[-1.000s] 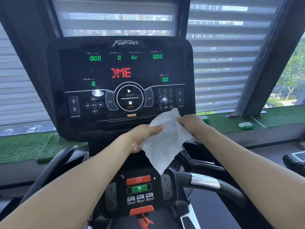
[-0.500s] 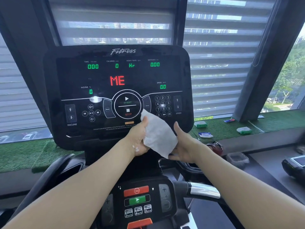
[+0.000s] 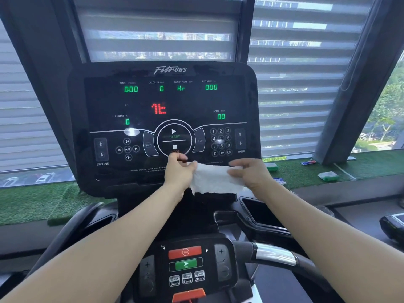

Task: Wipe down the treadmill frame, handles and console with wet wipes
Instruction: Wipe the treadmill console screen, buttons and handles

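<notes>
Slatted blinds fill my background behind the treadmill console. My left hand and right hand each pinch an edge of the wet wipe, fingers curled, stretching it before the console's lower edge.

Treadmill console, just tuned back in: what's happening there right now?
A person stands at the black treadmill console, holding a white wet wipe stretched between both hands just below the keypad. The left hand pinches its left edge and the right hand grips its right edge. The wipe hangs in front of the console's lower edge; whether it touches the panel is unclear. The display is lit, with zero readings.
</notes>
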The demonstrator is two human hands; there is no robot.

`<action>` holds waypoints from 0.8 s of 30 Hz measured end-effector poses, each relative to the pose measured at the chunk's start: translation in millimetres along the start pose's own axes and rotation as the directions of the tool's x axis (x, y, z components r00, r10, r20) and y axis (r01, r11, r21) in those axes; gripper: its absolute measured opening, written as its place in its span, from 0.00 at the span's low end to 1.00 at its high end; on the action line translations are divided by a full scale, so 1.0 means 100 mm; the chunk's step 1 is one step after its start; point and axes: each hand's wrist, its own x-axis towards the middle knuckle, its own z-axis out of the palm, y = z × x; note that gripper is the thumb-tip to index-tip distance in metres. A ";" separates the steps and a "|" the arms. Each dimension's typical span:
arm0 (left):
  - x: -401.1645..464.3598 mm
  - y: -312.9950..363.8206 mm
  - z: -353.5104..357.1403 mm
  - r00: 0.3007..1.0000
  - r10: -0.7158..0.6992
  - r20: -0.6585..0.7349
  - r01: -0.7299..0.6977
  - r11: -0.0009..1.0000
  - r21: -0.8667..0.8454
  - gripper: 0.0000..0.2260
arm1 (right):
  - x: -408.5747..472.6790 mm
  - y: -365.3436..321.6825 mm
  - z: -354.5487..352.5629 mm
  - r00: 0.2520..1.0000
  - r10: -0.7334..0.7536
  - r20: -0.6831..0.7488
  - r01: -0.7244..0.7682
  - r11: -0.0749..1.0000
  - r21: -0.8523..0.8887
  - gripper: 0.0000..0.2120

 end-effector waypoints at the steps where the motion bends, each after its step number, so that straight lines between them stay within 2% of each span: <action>1: -0.01 0.02 -0.01 0.998 0.048 0.033 -0.049 0.998 0.036 0.12 | 0.01 -0.02 -0.01 0.999 -0.033 0.010 0.034 0.997 -0.064 0.12; 4: -0.02 0.07 -0.05 0.977 0.122 0.175 -0.157 0.966 0.205 0.11 | 0.03 -0.07 -0.04 0.996 -0.086 0.009 0.086 0.981 -0.174 0.10; 7: -0.01 0.10 -0.08 0.970 0.160 0.183 -0.214 0.920 0.329 0.02 | 0.06 -0.06 -0.10 0.990 -0.140 0.023 0.141 0.941 -0.309 0.05; 10: 0.00 0.14 -0.10 0.943 0.227 0.243 -0.316 0.839 0.443 0.04 | 0.08 -0.05 -0.13 0.981 -0.165 0.097 0.192 0.862 -0.470 0.05; 12: -0.01 0.20 -0.11 0.910 0.212 0.357 -0.367 0.813 0.453 0.04 | 0.10 -0.04 -0.09 0.958 -0.197 0.209 0.279 0.810 -0.517 0.08; 14: -0.03 0.27 -0.12 0.856 0.156 0.493 -0.403 0.798 0.448 0.05 | 0.07 -0.10 -0.02 0.912 -0.196 0.359 0.363 0.792 -0.491 0.20; 15: -0.04 0.30 -0.13 0.825 0.131 0.550 -0.412 0.806 0.425 0.06 | 0.04 -0.14 0.01 0.890 -0.173 0.422 0.375 0.803 -0.463 0.23; 16: -0.05 0.33 -0.13 0.799 0.119 0.589 -0.412 0.823 0.392 0.07 | 0.03 -0.16 0.04 0.871 -0.147 0.469 0.376 0.814 -0.443 0.19; 18: -0.01 0.33 -0.14 0.792 0.137 0.595 -0.397 0.856 0.331 0.06 | -0.02 -0.19 0.06 0.848 -0.075 0.525 0.334 0.844 -0.419 0.08; 20: 0.00 0.29 -0.14 0.849 0.142 0.509 -0.277 0.940 0.201 0.03 | -0.02 -0.17 0.05 0.846 -0.037 0.533 0.228 0.927 -0.299 0.07; 21: 0.00 0.26 -0.15 0.890 0.083 0.448 -0.134 0.988 0.083 0.03 | -0.02 -0.16 0.05 0.859 -0.010 0.511 0.122 0.975 -0.185 0.06; 22: -0.02 0.23 -0.16 0.910 -0.025 0.414 0.048 0.998 -0.044 0.08 | -0.01 -0.16 0.05 0.877 0.019 0.481 0.006 0.999 -0.050 0.05; 24: -0.04 0.16 -0.17 0.854 -0.250 0.456 0.373 0.906 -0.203 0.23 | 0.00 -0.18 0.05 0.914 0.086 0.396 -0.152 0.979 0.139 0.05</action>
